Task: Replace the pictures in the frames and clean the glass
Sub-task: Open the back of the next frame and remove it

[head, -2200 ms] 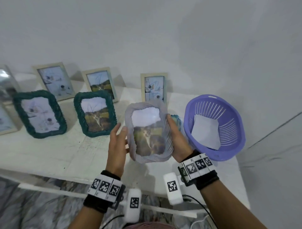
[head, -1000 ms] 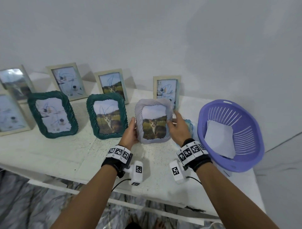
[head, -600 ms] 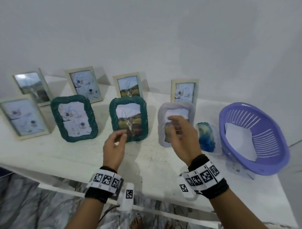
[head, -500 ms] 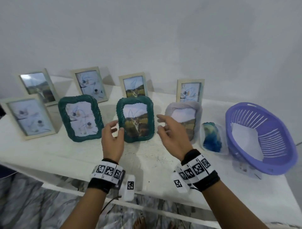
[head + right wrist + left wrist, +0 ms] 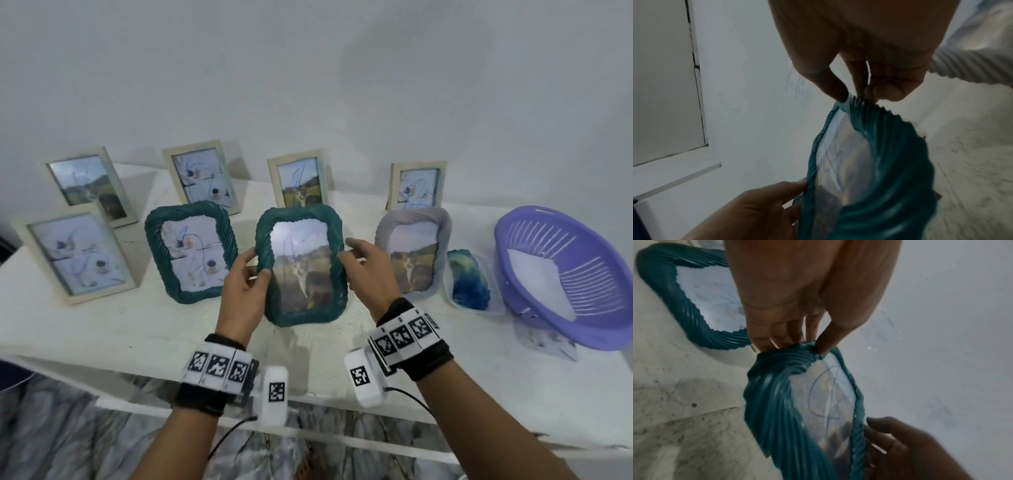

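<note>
Frame handling: green frame (image 5: 303, 265) held in both hands above the table (image 5: 102, 325).

Green frame sits between second green frame (image 5: 191, 251) on its left and grey frame (image 5: 412, 251) on its right, apart from both; its lower edge is near the table front half, with bare surface ahead of it up to the front edge. Cream frames (image 5: 299, 178) stand in a row behind, against the wall. Cloth tub (image 5: 467, 281) and purple basket (image 5: 565, 274) occupy the right end. Left hand (image 5: 241, 291) grip: narrow, thumb and fingers pinching the frame's left rim. Right hand (image 5: 368, 270) grip: narrow, thumb and fingertips pinching the right rim.
</note>
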`<state>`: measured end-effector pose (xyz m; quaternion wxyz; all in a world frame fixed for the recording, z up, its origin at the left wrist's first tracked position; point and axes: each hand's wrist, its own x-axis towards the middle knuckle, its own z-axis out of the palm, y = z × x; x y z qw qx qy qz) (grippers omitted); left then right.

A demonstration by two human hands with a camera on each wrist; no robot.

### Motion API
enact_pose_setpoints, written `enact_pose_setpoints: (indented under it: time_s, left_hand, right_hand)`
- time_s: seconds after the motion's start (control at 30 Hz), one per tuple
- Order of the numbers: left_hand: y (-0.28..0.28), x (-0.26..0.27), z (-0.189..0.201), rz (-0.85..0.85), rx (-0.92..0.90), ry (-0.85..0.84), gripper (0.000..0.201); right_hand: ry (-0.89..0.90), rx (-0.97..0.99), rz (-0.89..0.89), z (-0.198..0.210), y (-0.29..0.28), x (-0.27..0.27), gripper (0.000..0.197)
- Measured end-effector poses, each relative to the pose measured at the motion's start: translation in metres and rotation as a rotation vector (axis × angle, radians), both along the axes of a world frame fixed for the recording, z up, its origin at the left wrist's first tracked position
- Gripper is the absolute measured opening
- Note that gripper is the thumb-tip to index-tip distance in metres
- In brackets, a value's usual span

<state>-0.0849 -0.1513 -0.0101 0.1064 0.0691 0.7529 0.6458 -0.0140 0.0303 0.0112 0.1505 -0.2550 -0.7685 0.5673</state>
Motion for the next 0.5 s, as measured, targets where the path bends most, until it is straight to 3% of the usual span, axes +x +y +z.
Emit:
enact_pose_setpoints:
  time_s: [0.1,0.23,0.4,0.47,0.5]
  left_hand:
    - [-0.014,0.021,0.011,-0.081,0.089,-0.099,0.038]
    - [-0.011,0.045,0.014,-0.194,0.118,-0.191,0.035]
    - [0.013,0.073,0.003,-0.3,-0.19,-0.009,0.04]
    - [0.029,0.091,0.004,-0.325,-0.291,0.059,0.056]
    - [0.037,0.1,0.004,-0.351,-0.327,0.057,0.075]
  right_hand:
    - [0.101,-0.084,0.014,-0.003,-0.004,0.023,0.012]
    - [0.203,-0.42,0.035,-0.017,-0.009,0.062,0.007]
    - [0.25,-0.56,-0.082,-0.035,-0.005,0.107,0.024]
    - [0.268,-0.57,-0.116,-0.037,-0.003,0.124,0.017]
    - [0.271,-0.569,-0.126,-0.036,-0.002,0.131,0.015]
